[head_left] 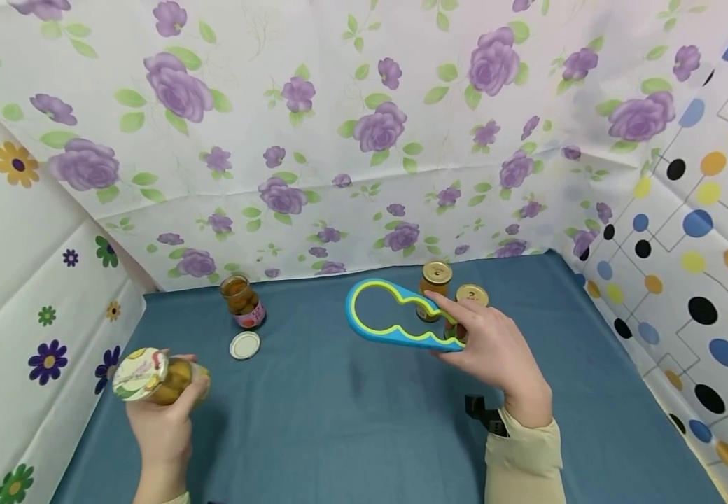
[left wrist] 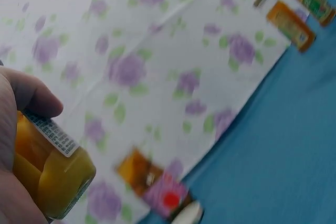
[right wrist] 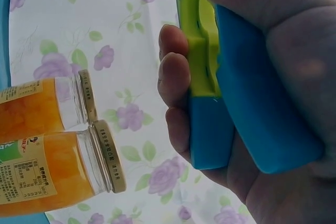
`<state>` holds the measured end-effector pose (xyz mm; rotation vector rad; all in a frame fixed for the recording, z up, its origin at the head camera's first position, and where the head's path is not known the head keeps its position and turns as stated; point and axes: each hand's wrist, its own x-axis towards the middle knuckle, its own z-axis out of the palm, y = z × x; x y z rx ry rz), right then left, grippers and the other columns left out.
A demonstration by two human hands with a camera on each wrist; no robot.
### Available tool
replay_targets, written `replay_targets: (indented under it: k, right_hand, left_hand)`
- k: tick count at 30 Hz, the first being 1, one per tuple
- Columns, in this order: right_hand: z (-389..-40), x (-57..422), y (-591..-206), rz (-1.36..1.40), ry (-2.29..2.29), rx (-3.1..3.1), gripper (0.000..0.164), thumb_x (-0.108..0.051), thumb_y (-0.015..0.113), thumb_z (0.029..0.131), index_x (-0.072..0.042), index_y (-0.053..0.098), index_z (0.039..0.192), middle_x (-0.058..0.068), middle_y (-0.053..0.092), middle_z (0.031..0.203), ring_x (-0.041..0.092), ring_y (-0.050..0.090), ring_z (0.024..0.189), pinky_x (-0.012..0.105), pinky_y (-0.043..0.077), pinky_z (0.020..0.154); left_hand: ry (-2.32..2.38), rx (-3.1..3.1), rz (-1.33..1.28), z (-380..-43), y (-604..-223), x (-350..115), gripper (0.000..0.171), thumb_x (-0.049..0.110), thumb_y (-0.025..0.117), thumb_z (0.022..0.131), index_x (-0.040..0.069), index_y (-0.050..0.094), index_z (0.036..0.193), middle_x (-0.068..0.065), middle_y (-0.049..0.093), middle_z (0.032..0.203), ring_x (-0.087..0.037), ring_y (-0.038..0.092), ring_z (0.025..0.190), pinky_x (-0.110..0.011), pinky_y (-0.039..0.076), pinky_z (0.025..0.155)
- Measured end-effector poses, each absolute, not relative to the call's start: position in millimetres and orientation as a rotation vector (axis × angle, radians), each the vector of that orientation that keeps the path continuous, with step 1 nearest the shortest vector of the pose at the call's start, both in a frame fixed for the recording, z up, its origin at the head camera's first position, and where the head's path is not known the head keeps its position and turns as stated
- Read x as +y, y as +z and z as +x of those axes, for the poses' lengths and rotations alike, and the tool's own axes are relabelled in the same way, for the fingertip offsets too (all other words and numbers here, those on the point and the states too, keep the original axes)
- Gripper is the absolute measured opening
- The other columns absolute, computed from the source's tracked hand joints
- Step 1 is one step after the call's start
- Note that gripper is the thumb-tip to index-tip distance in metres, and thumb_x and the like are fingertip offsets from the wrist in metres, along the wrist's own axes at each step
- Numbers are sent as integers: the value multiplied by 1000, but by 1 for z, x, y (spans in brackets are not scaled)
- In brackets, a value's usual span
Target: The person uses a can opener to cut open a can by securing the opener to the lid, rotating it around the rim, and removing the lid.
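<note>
At the left, my left hand (head_left: 161, 430) grips a glass jar (head_left: 178, 381) of yellow fruit pieces, tilted over so its patterned lid (head_left: 139, 373) points left. The left wrist view shows the jar's base end and a white barcode label (left wrist: 56, 136) beside my fingertip. My right hand (head_left: 496, 343) holds a blue and lime-green jar opener (head_left: 411, 339) by its handles, its rounded loop pointing left above the table. In the right wrist view, fingers wrap around the two handle ends (right wrist: 212, 135). Nothing sits inside the opener's loop.
An uncovered jar (head_left: 238, 297) with a pink label stands at the back left, a loose white lid (head_left: 245, 345) in front of it. Two gold-lidded jars (head_left: 436, 274) of orange contents stand behind my right hand. Flowered and dotted sheets (head_left: 339, 231) wall the blue table (head_left: 313, 420).
</note>
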<state>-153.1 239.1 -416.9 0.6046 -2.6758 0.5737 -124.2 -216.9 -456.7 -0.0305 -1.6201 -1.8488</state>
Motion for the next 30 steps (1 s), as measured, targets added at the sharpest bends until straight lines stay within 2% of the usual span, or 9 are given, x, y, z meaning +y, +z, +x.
replay_targets:
  k: [8,11,18,21,25,30]
  right_hand:
    - [-151,238,-416,628,589,-2639,93,-32,89,69,-38,42,149,-14,49,83,1,49,65,26,46,53]
    - [-152,237,-415,644,592,-2614,93,-32,89,69,-39,42,149,-13,50,83,2,48,66,27,45,53]
    - [-151,234,-414,685,635,-2574,93,-33,90,68,-37,43,149,-10,55,86,6,52,72,30,48,58]
    - [-150,231,-414,706,645,-2567,94,-32,90,69,-37,42,149,-8,57,88,8,53,73,31,48,59]
    - [-150,229,-413,707,648,-2567,94,-32,90,69,-36,42,149,-9,57,89,10,54,74,31,49,60]
    - [-150,227,-411,703,630,-2581,94,-30,91,67,-33,44,149,-9,57,89,8,53,75,31,49,59]
  left_hand:
    - [-1951,-1625,-473,-136,-448,-171,57,-32,63,65,-21,47,119,-26,64,95,-31,63,90,-23,54,80]
    - [-1943,-1661,-548,-144,-449,-152,56,-30,65,66,-17,50,119,-29,63,97,-30,63,91,-23,53,82]
    - [-1931,-1836,-411,-154,-452,-109,62,-21,72,69,-1,55,125,-26,62,103,-28,61,95,-24,51,84]
    - [-1926,-1927,-344,-157,-454,-94,64,-19,74,69,2,53,126,-23,63,106,-24,61,96,-22,51,83]
    - [-1890,-2074,-263,-155,-445,-76,65,-13,75,71,1,50,129,-16,64,111,-21,59,97,-27,51,81]
    - [-1828,-2181,-243,-147,-431,-62,65,-12,76,70,-2,50,129,-15,60,113,-23,56,94,-43,51,78]
